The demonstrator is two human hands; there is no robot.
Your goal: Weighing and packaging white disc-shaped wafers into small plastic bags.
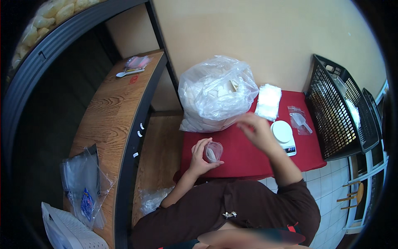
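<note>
My left hand is closed around a small clear plastic cup above the red cloth, its open mouth facing up. Something pale and small shows inside the cup, too indistinct to name. My right hand is raised in front of the large clear plastic bag, slightly blurred. Its fingers are bent and apart from the thumb, with nothing visible between them. White pieces fill the bag, which stands at the table's back edge. A white round-topped kitchen scale lies to the right of my right hand.
Flat clear bags and a bagged white scoop lie on the red-covered table. A black plastic crate stands at its right. On the left, a wooden shelf carries a white spoon, plastic packaging and a white basket.
</note>
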